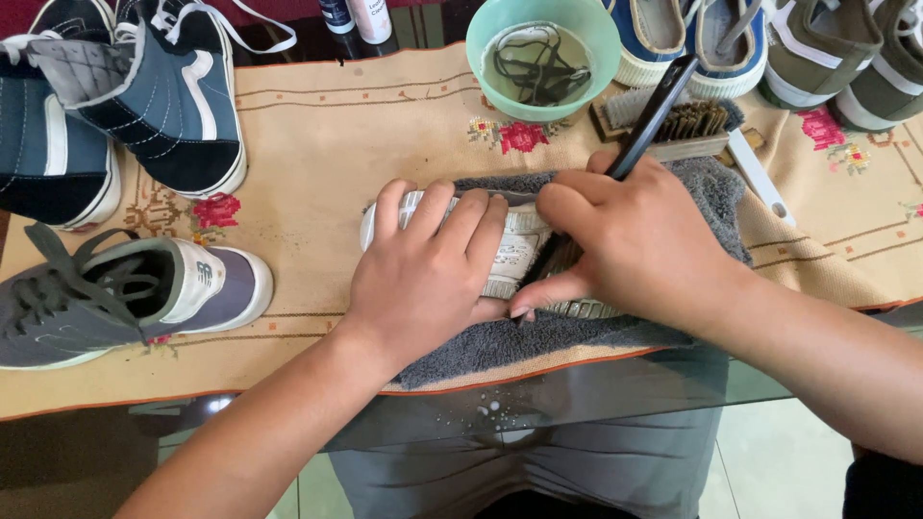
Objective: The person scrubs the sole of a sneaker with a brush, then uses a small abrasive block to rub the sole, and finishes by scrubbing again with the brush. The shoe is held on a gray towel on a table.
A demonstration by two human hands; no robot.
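Observation:
A white shoe (pixel 514 250) lies on its side on a grey towel (pixel 538 341), sole towards me. My left hand (pixel 428 274) presses down over it, fingers wrapped on its upper edge. My right hand (pixel 639 245) grips a black-handled brush (pixel 649 120); the handle sticks up and away, and the bristle end is hidden between my fingers against the shoe's sole. Both hands touch the shoe.
A beige embroidered cloth (pixel 317 144) covers the glass table. A grey sneaker (pixel 115 293) and dark blue high-tops (pixel 144 96) sit at left. A green bowl (pixel 543 53) holds water and black laces. A wooden brush (pixel 687 125), blue shoes (pixel 692 38) and olive shoes (pixel 846 58) line the back.

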